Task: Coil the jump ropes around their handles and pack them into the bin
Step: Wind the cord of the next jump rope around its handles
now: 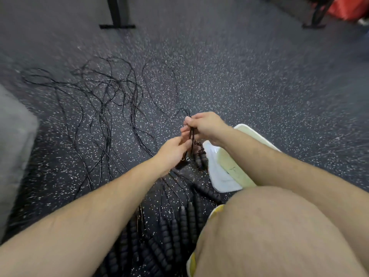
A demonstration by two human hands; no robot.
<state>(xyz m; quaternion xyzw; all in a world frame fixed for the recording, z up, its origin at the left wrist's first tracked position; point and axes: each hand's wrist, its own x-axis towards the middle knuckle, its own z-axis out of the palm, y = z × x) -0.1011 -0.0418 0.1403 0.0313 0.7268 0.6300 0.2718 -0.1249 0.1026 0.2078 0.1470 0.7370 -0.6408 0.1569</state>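
Several black jump ropes (103, 100) lie tangled on the speckled floor, their ribbed black handles (175, 232) bunched near my knee. My left hand (171, 152) grips a pair of handles (182, 162) of one rope. My right hand (203, 124) pinches that rope's thin black cord (192, 136) just above the left hand. The cord trails away over the floor to the upper left. A white bin (223, 176) sits to the right, partly hidden behind my right forearm and knee.
A grey padded block (14, 148) stands at the left edge. Black equipment legs (117, 21) rise at the back, and another base (315, 23) with a red object (351, 7) is at the back right. My bare knee (279, 236) fills the lower right.
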